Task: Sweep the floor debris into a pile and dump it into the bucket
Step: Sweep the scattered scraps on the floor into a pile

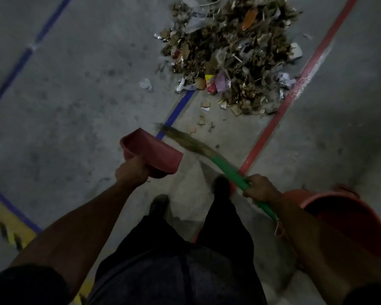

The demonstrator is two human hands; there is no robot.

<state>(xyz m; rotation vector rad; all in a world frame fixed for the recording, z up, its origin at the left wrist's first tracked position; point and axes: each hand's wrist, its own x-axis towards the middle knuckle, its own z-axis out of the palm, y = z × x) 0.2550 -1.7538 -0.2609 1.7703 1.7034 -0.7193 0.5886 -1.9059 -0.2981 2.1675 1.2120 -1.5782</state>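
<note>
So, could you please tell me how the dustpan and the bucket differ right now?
The dustpan is a shallow, open-fronted scoop, whereas the bucket is a deep round tub. The left hand grips the dustpan, held above the floor; the bucket stands untouched beside the right hand, which holds the broom. Both are reddish plastic.

Head view, steeply down at floor [75, 95]
</note>
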